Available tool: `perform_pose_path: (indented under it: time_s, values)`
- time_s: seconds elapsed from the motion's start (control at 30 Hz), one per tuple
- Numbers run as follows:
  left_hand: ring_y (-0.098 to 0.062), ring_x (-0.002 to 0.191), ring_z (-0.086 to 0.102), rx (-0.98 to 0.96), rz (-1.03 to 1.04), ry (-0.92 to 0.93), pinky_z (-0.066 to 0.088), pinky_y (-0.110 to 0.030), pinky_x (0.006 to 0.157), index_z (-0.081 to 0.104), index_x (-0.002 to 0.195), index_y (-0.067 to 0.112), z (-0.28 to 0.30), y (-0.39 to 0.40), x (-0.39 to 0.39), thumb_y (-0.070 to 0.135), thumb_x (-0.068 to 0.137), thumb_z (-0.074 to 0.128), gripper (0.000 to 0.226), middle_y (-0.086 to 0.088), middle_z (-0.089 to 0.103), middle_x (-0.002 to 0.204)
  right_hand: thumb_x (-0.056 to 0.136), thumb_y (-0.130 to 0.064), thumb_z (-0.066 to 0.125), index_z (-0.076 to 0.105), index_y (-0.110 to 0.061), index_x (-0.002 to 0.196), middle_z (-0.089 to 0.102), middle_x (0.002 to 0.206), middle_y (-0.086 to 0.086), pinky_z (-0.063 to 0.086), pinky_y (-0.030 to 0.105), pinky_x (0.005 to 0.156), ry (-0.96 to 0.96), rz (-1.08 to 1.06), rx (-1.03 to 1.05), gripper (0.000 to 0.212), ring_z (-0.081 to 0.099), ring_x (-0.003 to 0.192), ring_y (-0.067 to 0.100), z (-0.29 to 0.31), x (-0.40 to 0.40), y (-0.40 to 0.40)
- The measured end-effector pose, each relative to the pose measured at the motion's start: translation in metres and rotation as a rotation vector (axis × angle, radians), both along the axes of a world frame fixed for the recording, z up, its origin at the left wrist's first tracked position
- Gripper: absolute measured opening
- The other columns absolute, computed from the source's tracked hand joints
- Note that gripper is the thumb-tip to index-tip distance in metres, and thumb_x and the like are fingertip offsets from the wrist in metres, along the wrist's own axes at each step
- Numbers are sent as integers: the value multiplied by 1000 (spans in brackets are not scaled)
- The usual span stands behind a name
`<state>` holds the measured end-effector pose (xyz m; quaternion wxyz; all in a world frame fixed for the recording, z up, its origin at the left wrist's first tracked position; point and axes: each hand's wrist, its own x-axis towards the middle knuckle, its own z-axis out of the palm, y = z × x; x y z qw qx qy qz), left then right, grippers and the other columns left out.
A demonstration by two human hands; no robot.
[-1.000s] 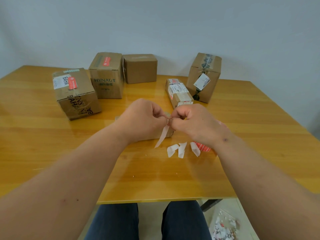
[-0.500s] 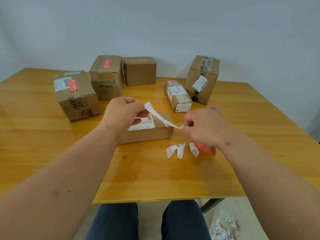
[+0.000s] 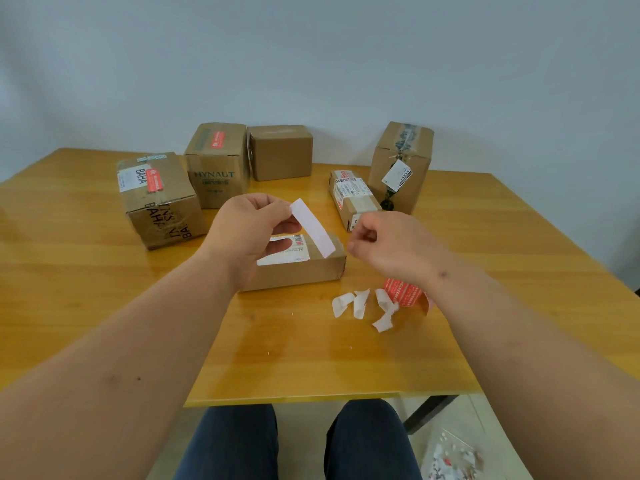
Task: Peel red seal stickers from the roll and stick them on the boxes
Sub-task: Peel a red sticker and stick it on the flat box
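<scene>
Above the flat box [image 3: 301, 268] nearest the table's [image 3: 104, 306] front edge, the left hand [image 3: 249, 230] pinches one end of a pale strip [image 3: 313, 227] between thumb and fingers, letting it hang free so the sticky side likely touches nothing; whether it is sticker or backing I cannot tell. The right hand [image 3: 391, 247] has its fingers curled; I cannot tell whether it holds anything; the red roll [image 3: 403, 292] sits just beneath its wrist, beside discarded backing curls [image 3: 360, 303], handy for the next peel.

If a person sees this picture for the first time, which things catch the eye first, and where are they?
First, the white paper strip that the left hand pinches at its upper end, above the flat box at the centre. Next, the right hand curled beside it, with the red sticker roll and curled white scraps on the table below it.
</scene>
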<state>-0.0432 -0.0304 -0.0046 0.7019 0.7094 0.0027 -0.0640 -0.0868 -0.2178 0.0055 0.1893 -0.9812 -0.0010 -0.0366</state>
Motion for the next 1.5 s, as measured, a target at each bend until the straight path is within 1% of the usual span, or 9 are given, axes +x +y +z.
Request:
perform_pose_path:
  time_s: [0.07, 0.23, 0.37, 0.5, 0.63, 0.7, 0.83, 1.07, 1.5]
  values:
    - [-18, 93, 71, 33, -35, -21, 58, -32, 76, 68, 95, 13, 0, 0, 0, 14, 98, 55, 14, -7, 74, 98, 98, -33, 46, 64, -24, 101, 64, 86, -12, 41, 24, 67, 65, -43, 326, 20, 58, 78, 6, -2, 2, 8]
    - [-14, 84, 66, 26, -142, -102, 54, -29, 72, 67, 92, 16, -2, 1, -1, 15, 98, 55, 13, 0, 70, 89, 102, -34, 40, 65, -12, 108, 75, 87, 6, 44, 30, 66, 423, -97, 1051, 34, 68, 67, 15, -3, 8, 20]
    - [-13, 70, 52, -2, -188, -156, 50, -28, 67, 66, 89, 19, -5, 7, 1, 15, 98, 55, 16, 1, 59, 75, 97, -20, 49, 66, -9, 107, 68, 69, 1, 39, 25, 60, 484, -71, 1251, 23, 58, 54, 8, 1, 10, 19]
    - [-13, 63, 54, -116, -256, -115, 50, -28, 64, 66, 91, 17, -7, 13, 0, 11, 101, 49, 20, -3, 60, 72, 93, -8, 53, 66, -13, 98, 63, 64, -3, 36, 24, 59, 416, -66, 1265, 15, 53, 54, 7, 0, 10, 15]
    - [-22, 77, 68, -200, -231, 37, 56, -38, 72, 67, 104, 11, -5, 17, 1, 20, 102, 45, 23, -12, 70, 85, 91, -4, 58, 69, -10, 100, 64, 66, -3, 37, 24, 57, 235, -70, 1086, 15, 53, 55, 7, -5, 12, 13]
    - [-21, 79, 69, -96, -208, 50, 58, -39, 73, 66, 107, 10, -6, 17, 3, 32, 98, 55, 27, -13, 70, 91, 89, -6, 62, 72, -17, 93, 67, 71, -4, 40, 24, 58, 138, -38, 891, 15, 56, 59, 6, -6, 13, 14]
    - [-19, 75, 69, 87, -199, -11, 58, -35, 73, 71, 94, 10, -9, 19, 5, 12, 88, 69, 7, -12, 71, 90, 88, -11, 65, 73, -25, 92, 68, 78, -8, 42, 18, 60, 57, 31, 664, 16, 60, 66, 3, -6, 13, 17]
    - [-22, 75, 71, 214, -97, -64, 60, -37, 74, 70, 87, 10, -8, 21, 6, 7, 87, 71, 3, -13, 71, 86, 84, -8, 70, 71, -20, 104, 71, 87, -3, 55, 22, 71, 76, -20, 679, 23, 67, 78, 9, -9, 22, 24]
    - [-22, 77, 72, 311, -49, -17, 61, -37, 75, 71, 88, 6, -5, 28, 26, 2, 87, 69, 5, -15, 71, 83, 86, -13, 69, 68, -17, 90, 71, 88, 0, 48, 23, 63, 104, -134, 642, 6, 66, 78, 10, -8, 49, 43]
